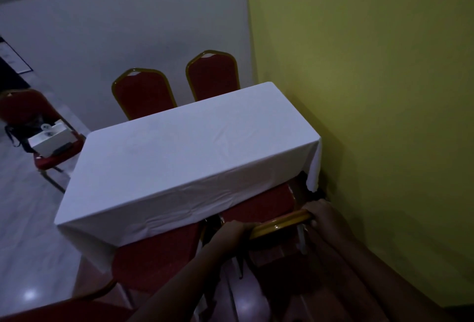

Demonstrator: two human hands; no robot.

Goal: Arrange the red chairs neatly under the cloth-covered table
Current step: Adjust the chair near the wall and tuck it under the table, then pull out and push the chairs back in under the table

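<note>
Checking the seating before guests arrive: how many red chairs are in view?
5: two red gold-framed chairs behind the table, one at left holding a box, two on the near side. More may be hidden.

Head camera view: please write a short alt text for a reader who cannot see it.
Both hands, left hand and right hand, grip the gold top rail of a red chair partly under a white-clothed table beside a yellow wall. Two red chairs stand at its far side.
</note>
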